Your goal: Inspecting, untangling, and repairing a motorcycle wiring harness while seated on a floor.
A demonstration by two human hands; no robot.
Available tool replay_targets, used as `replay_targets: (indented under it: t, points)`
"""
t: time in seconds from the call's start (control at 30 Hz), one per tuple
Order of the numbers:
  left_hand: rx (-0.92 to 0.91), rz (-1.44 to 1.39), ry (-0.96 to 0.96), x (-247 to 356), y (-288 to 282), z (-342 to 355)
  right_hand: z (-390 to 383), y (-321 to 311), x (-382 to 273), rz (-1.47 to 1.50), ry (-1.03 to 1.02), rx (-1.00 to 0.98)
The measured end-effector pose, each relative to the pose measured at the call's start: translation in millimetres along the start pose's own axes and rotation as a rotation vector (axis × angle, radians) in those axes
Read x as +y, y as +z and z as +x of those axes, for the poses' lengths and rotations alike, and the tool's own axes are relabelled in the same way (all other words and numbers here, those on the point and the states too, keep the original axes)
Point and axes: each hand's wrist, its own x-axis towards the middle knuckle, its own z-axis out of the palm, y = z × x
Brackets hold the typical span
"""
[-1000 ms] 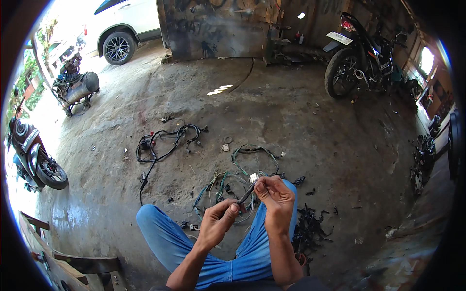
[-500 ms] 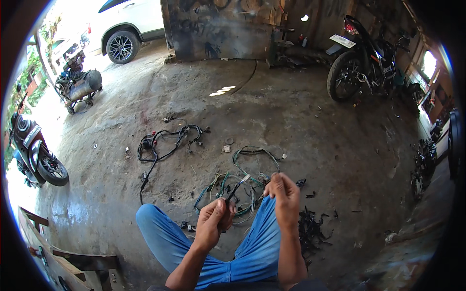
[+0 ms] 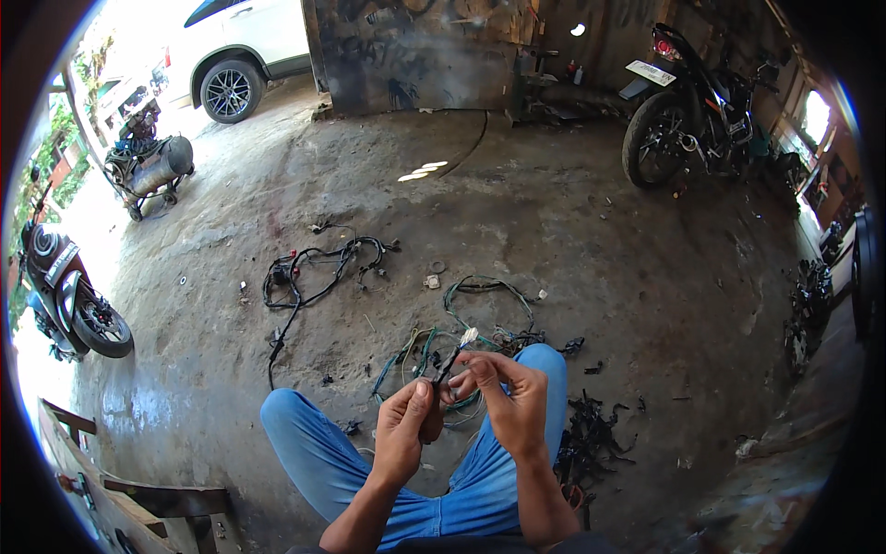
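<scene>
Gripped in my left hand (image 3: 407, 425) is a short dark cable bundle (image 3: 448, 362) that angles up to a white connector (image 3: 469, 336). My right hand (image 3: 506, 402) has its fingertips closed at that bundle, just below the connector, with the lower fingers curled. Both hands are over my bent legs in blue jeans (image 3: 323, 443). Loose green and pale wires (image 3: 489, 282) lie on the concrete beyond them, and a black wiring harness (image 3: 328, 286) lies to the left.
Black scraps (image 3: 595, 439) lie by my right leg. A wooden bench (image 3: 157, 499) is at lower left. A scooter (image 3: 74, 295) and compressor (image 3: 157, 166) stand left, a motorcycle (image 3: 678, 120) at back right, a white car (image 3: 235, 55) beyond the wall (image 3: 406, 60).
My right hand moved off to the right of the bundle half a second ago and is now back left on it. My left hand stays on the bundle.
</scene>
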Motion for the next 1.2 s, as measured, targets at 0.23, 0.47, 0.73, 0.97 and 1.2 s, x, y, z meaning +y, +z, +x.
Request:
replay_targets:
  t: [0.23,0.47,0.73,0.97,1.2]
  points:
    - [0.144,0.181,0.112,11,13,-9,-3,13,-13,0.311,0.085,0.041]
    - [0.134,0.343,0.149,18,14,-18,1,4,0,0.326,0.136,0.104]
    - [0.181,0.393,0.255,20,15,-20,0,9,-19,0.300,0.131,0.138]
    - [0.265,0.649,0.478,14,13,-17,-13,6,-25,0.394,0.184,0.078]
    - [0.266,0.942,0.693,9,13,-15,-19,18,-34,0.248,0.256,0.209]
